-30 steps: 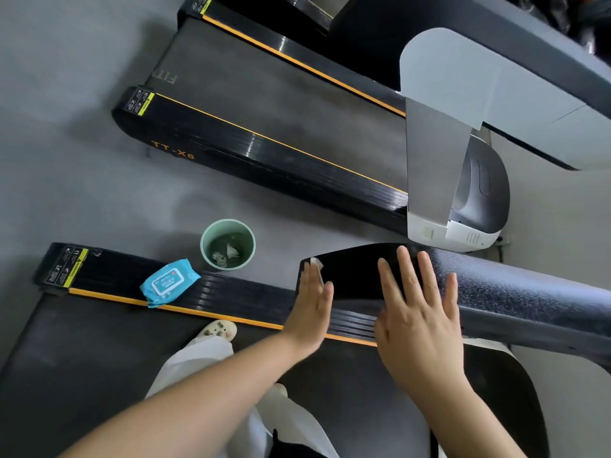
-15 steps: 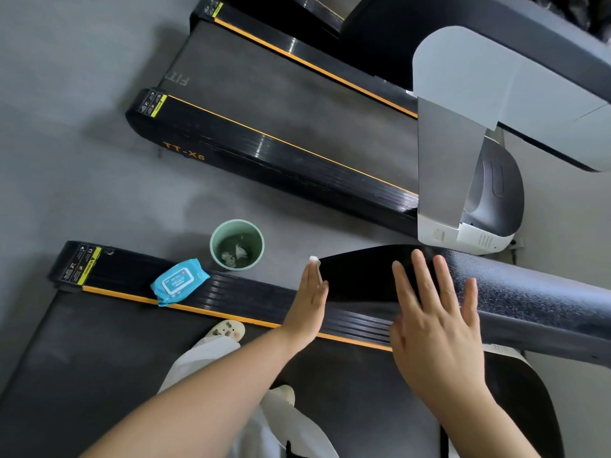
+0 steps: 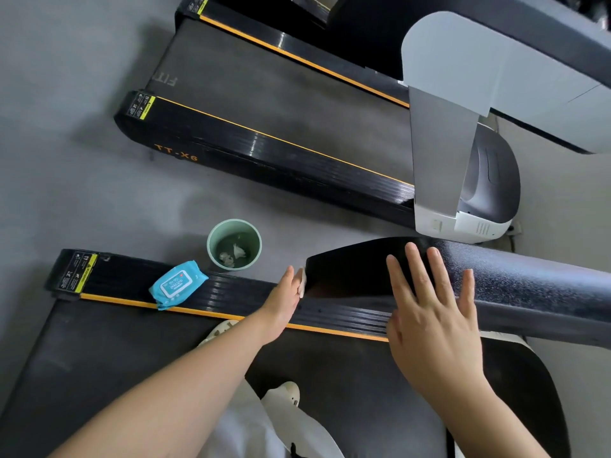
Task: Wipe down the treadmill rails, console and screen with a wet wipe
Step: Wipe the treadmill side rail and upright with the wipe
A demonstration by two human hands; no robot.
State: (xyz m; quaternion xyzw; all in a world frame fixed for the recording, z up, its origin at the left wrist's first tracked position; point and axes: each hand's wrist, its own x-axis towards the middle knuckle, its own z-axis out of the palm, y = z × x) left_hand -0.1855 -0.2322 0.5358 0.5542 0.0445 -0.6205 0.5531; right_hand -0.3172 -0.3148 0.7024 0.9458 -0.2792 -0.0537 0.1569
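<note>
So the wet wipe is basically hidden now, just a little white edge peeking out past the left hand, squeezed between its straight fingers and the tip of the black handrail. A second ago that hand was lying flatter on the rail end; now it's slid back off the top and is turned more on edge against the very end of the rail. Looks to me like the pass along this rail has run right out to its tip, so this rail is probably close to done, with the console and screen not touched as far as I can see.

The right hand holds nothing: fingers spread wide and straight, fingertips over the top of the rail a bit further in from the wipe. It's barely shifted, seems to just be steadying.

Out past the left fingers, the green cup with a few used wipes in it sits on the floor, and just beyond that the blue wipe pack lies on the side strip of the treadmill deck. A second treadmill is parked well beyond the fingertips.
</note>
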